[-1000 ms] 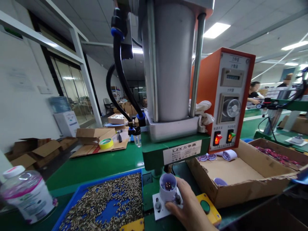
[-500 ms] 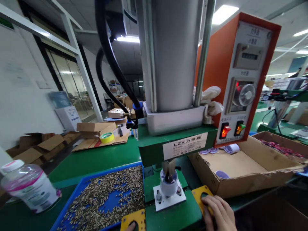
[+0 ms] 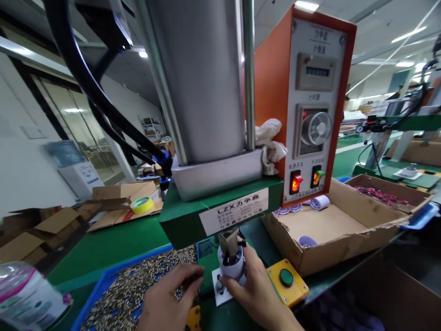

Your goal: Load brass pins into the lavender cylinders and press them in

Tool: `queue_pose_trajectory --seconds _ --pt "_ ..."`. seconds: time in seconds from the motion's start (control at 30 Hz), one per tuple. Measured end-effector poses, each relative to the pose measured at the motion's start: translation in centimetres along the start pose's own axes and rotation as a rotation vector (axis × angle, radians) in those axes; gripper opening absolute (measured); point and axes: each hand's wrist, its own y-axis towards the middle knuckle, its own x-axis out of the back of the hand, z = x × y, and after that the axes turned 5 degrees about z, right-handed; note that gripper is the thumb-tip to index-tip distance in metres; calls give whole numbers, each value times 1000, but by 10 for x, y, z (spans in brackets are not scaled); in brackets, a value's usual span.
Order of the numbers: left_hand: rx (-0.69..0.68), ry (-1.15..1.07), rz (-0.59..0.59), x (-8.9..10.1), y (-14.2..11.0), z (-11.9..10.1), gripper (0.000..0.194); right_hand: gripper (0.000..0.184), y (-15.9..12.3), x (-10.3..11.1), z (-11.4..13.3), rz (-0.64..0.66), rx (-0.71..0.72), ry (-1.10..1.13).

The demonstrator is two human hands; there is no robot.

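In the head view, the white plastic cup (image 3: 231, 266) sits on a white fixture plate (image 3: 220, 294) under the press ram (image 3: 228, 241), just at 11 o'clock of the right hand (image 3: 255, 294). The left hand (image 3: 167, 299) lies at 9 o'clock of the cup, over the near edge of the blue tray (image 3: 103, 287) filled with small brass pieces (image 3: 138, 294).

The bench is green; a yellow button box (image 3: 287, 281) stands at 3 o'clock of the right hand, and a cardboard box (image 3: 330, 230) lies beyond it at 2 o'clock. The orange control panel (image 3: 310, 105) rises at 12 o'clock, beside the steel cylinder (image 3: 200, 78). A roll of yellow tape (image 3: 142, 205) rests on flattened cardboard at 10 o'clock.

The right hand's thumb and fingers wrap the cup's sides, closed on it. The left hand's fingers are curled loosely, tips near the fixture; whether they pinch anything cannot be told.
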Motion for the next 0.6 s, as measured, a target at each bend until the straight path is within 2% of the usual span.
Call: queue_pose_trajectory --seconds 0.13,0.27,0.37,0.6 --pt "-17 12 139 5 35 -38 17 68 -3 -2 -8 -17 2 8" --pt "-80 130 282 0 51 -60 13 72 -2 0 -9 5 -13 42" --pt "-184 251 344 -2 57 -63 11 71 -1 0 -8 10 -31 47" --pt "-367 387 405 -5 62 -48 13 67 0 -1 -7 -25 23 31"
